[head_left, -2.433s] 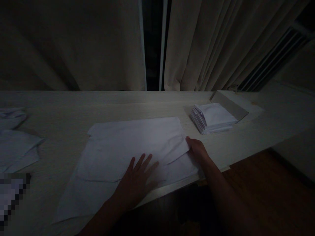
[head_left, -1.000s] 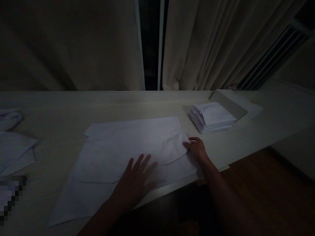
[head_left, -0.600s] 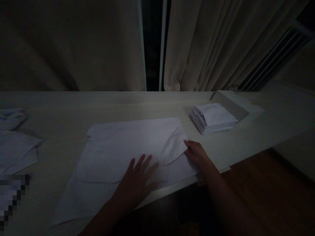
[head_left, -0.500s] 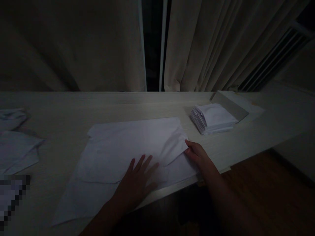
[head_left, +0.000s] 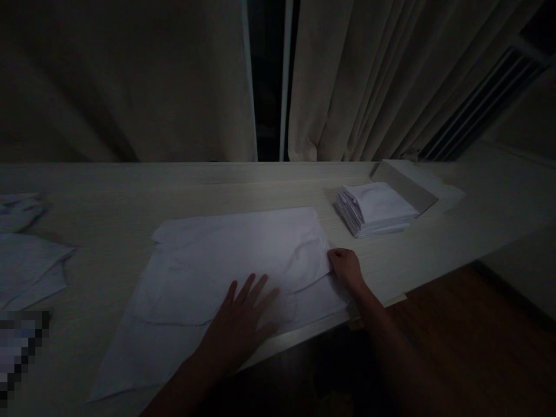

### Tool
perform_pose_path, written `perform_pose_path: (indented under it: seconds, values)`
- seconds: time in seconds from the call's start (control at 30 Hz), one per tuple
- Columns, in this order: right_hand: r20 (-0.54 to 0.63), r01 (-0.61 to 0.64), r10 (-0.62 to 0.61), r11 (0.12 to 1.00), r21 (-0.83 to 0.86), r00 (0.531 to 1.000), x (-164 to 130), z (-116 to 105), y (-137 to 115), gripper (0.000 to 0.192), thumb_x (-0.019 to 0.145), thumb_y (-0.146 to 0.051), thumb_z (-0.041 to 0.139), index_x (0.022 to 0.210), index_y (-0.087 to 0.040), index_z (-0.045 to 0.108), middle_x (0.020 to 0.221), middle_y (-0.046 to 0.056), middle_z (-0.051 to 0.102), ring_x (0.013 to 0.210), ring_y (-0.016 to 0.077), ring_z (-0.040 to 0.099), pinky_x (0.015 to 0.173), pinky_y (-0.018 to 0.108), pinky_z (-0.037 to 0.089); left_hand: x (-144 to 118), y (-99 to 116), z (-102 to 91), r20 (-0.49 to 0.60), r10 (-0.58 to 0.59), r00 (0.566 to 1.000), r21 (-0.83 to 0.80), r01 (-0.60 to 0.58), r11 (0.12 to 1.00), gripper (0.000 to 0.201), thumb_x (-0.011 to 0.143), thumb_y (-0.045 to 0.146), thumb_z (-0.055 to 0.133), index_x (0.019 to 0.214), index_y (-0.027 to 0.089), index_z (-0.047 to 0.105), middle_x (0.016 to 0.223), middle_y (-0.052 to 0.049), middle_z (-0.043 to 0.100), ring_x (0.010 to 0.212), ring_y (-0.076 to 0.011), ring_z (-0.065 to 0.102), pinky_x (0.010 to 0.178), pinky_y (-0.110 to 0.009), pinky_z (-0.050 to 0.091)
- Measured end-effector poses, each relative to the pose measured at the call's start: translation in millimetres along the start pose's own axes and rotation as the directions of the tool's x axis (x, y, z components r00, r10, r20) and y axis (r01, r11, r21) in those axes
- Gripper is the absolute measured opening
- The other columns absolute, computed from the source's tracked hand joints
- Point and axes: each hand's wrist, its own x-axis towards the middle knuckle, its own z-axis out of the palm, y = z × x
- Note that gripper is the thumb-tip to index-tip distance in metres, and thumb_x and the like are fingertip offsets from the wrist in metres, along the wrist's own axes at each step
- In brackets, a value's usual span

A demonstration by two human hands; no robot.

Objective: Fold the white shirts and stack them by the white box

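A large white cloth is shown spread flat across the centre of the frame on a pale wooden table, its lower edge lying along the table's near edge. The left hand is laid flat on the cloth at lower centre, palm down and fingers splayed, nothing being gripped. The right hand, right of centre, is closed on the corner of a folded-over flap, which appears pinched between thumb and fingers. The cloth is judged light, thin and limp; hold is best taken at corners or hems, since it creases readily. A stack of folded cloths is seen at upper right, loose cloths at far left.
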Motion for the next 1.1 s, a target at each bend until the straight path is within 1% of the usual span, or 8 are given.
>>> perform_pose_path:
  seconds: [0.1,0.2,0.4,0.57,0.63,0.83,0.97,1.1]
  values:
    - [-0.073,0.117,-0.158,0.91,-0.397,0.985,-2.0,-1.5,-0.1,0.023,0.078,-0.028,0.063,0.096,-0.018,0.074,0.088,0.009,0.072,0.084,0.0221,0.066,0.076,0.029,0.045,0.7,0.2,-0.3,-0.009,0.0,1.0,-0.015,0.0,1.0,0.063,0.093,0.056,0.043,0.151,0.043,0.023,0.163,0.002,0.016,0.148,-0.0338,0.016,0.115,-0.064,0.022]
    - [-0.064,0.128,-0.182,0.859,-0.495,0.981,-4.2,-1.7,-0.7,0.033,0.081,-0.025,0.062,0.112,-0.016,0.068,0.088,0.01,0.072,0.083,0.0219,0.066,0.077,0.029,0.045,1.2,-0.2,0.7,-0.029,0.001,1.0,-0.031,-0.002,1.0,0.063,0.092,0.056,0.045,0.151,0.044,0.024,0.163,0.002,0.017,0.148,-0.0342,0.017,0.115,-0.064,0.023]
    - [-0.098,0.352,-0.451,0.799,-0.488,0.887,-9.7,2.2,-5.9,0.029,0.094,-0.024,0.045,0.109,-0.012,0.067,0.102,0.013,0.068,0.093,0.0211,0.06,0.086,0.03,0.043,0.3,-0.9,2.1,-0.008,0.007,1.0,0.0,-0.007,1.0,0.064,0.093,0.057,0.04,0.152,0.042,0.019,0.163,0.001,0.014,0.149,-0.0335,0.014,0.116,-0.063,0.019]
    - [0.168,0.45,-0.461,0.614,-0.649,0.871,-13.3,12.0,-5.5,0.026,0.093,-0.017,0.047,0.085,-0.015,0.072,0.088,0.013,0.066,0.089,0.023,0.057,0.087,0.032,0.04,0.5,-1.0,1.1,0.012,0.007,1.0,0.015,-0.007,1.0,0.066,0.093,0.06,0.039,0.153,0.042,0.017,0.163,-0.001,0.013,0.149,-0.034,0.013,0.115,-0.063,0.018]
    - [0.207,0.457,-0.444,0.585,-0.67,0.872,-14.0,12.9,-4.4,0.027,0.091,-0.014,0.047,0.08,-0.015,0.072,0.086,0.014,0.066,0.088,0.0232,0.056,0.087,0.032,0.039,0.5,-0.7,0.4,0.011,0.006,1.0,0.016,-0.006,1.0,0.066,0.093,0.06,0.038,0.153,0.042,0.017,0.163,-0.001,0.013,0.149,-0.034,0.013,0.115,-0.064,0.018]
    - [-0.019,0.405,-0.475,0.77,-0.492,0.88,-0.4,7.5,-13.2,0.027,0.091,-0.02,0.049,0.104,-0.014,0.071,0.1,0.012,0.069,0.094,0.0209,0.06,0.089,0.029,0.042,0.1,-0.7,0.9,0.009,0.007,1.0,0.023,-0.008,1.0,0.064,0.094,0.058,0.038,0.152,0.042,0.018,0.164,0.0,0.014,0.149,-0.0327,0.012,0.115,-0.063,0.02]
    - [-0.082,0.284,-0.334,0.886,-0.366,0.939,35.7,15.8,-33.0,0.027,0.087,-0.023,0.054,0.105,-0.015,0.072,0.104,0.01,0.071,0.092,0.0189,0.064,0.087,0.027,0.045,0.0,-1.4,2.2,0.009,0.002,1.0,0.022,-0.002,1.0,0.064,0.093,0.06,0.037,0.152,0.042,0.019,0.163,0.0,0.016,0.149,-0.0326,0.014,0.115,-0.062,0.021]
    - [-0.11,0.172,-0.224,0.918,-0.356,0.968,83.5,30.5,-57.0,0.024,0.081,-0.019,0.059,0.1,-0.014,0.073,0.1,0.011,0.073,0.094,0.0197,0.066,0.085,0.026,0.045,-1.5,-2.3,3.6,-0.016,-0.001,1.0,0.005,0.001,1.0,0.064,0.093,0.06,0.038,0.151,0.041,0.022,0.163,0.001,0.018,0.149,-0.0321,0.014,0.115,-0.061,0.021]
